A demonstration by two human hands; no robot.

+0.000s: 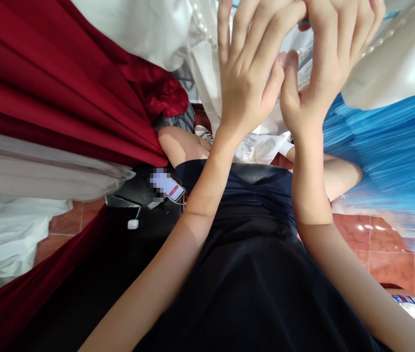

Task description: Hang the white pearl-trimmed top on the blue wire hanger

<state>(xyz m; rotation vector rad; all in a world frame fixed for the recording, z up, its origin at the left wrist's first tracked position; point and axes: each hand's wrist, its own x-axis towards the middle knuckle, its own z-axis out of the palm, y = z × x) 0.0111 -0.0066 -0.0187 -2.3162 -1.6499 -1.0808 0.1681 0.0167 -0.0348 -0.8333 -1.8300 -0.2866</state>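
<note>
White cloth (207, 66) with strings of pearl-like beads (371, 48) lies under and around the two hands, beyond the lap of the seated person, and a thin teal strip (392, 15) passes near the fingers at the upper edge of the view. The left hand (247, 83) and the right hand (321, 73) are raised close together, backs toward the camera, with the thumbs meeting or almost meeting and the index fingers bent toward each other. The outer fingertips are partly cut off by the view, so I cannot tell whether either hand pinches the cloth or the strip, or only rests there. For such close finger work, it seems good to let the two thumbs steady one small place, while the index fingers make only short and soft movements. The beads could catch on a finger, so a light touch is safer than a strong pull, and the thin material should lie flat, without a hidden fold. Blue cloth (394, 142) at the right and red cloth (64, 83) at the left come near the arms; elbows held calmly would avoid dragging them. The lit phone (174, 190) lies beside the left thigh, apart from both hands.
</note>
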